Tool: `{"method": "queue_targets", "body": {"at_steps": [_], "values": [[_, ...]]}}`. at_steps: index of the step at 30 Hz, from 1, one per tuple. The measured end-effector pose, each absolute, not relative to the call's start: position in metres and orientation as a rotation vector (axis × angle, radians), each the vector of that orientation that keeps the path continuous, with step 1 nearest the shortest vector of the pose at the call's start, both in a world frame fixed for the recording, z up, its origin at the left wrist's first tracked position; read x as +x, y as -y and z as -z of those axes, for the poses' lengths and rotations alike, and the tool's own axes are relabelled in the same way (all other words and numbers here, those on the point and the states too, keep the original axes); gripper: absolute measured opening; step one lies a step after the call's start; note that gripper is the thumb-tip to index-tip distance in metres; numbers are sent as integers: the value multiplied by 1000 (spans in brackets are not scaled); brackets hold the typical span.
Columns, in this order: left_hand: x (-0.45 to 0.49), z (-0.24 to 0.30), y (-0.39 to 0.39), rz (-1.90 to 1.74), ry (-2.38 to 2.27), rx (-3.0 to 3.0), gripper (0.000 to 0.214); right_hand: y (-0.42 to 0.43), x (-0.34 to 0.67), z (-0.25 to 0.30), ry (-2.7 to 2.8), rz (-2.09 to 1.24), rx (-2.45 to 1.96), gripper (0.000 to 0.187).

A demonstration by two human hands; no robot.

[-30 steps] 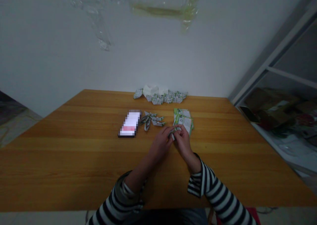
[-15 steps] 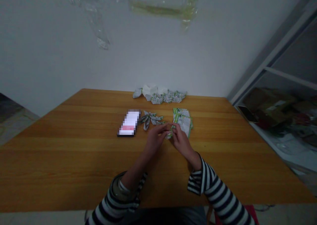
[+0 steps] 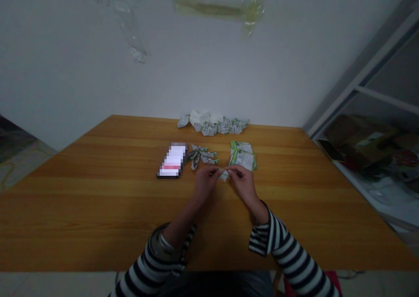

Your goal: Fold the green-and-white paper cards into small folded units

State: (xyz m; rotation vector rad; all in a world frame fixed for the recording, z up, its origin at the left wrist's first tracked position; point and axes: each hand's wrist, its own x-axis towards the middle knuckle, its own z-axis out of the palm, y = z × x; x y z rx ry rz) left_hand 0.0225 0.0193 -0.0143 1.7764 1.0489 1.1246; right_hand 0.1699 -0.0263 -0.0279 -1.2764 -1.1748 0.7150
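Striped black and white along the sleeves [image 3: 296, 255]. Printed green and white across the stacked paper sheets [image 3: 244, 158], whitish on the held paper piece [image 3: 224, 175]. Banded orange-brown along the table [image 3: 98, 209].

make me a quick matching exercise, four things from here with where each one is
1. phone
2. small paper piece
3. printed sheets
4. row of folded paper

A. near the wall
B. between the left hand and right hand
C. left of the fanned pieces
D. lying overlapped, right of the fanned pieces

Pairs: 1-C, 2-B, 3-D, 4-A
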Motion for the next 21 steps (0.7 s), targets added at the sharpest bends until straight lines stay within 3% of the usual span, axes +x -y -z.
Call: {"method": "queue_targets", "body": {"at_steps": [3,8,11,21], "values": [[21,11,-19,-1227,-1094,1665,20,27,169,25,1080,-681,-1289,20],[23,7,-17,-1312,-1000,1627,13,28,164,23,1012,-1141,-1145,42],[25,4,-15,-1308,-806,1745,13,29,162,21,967,-1190,-1049,48],[29,17,-20,-1199,-878,1590,19,25,175,23,941,-1017,-1099,33]]}}
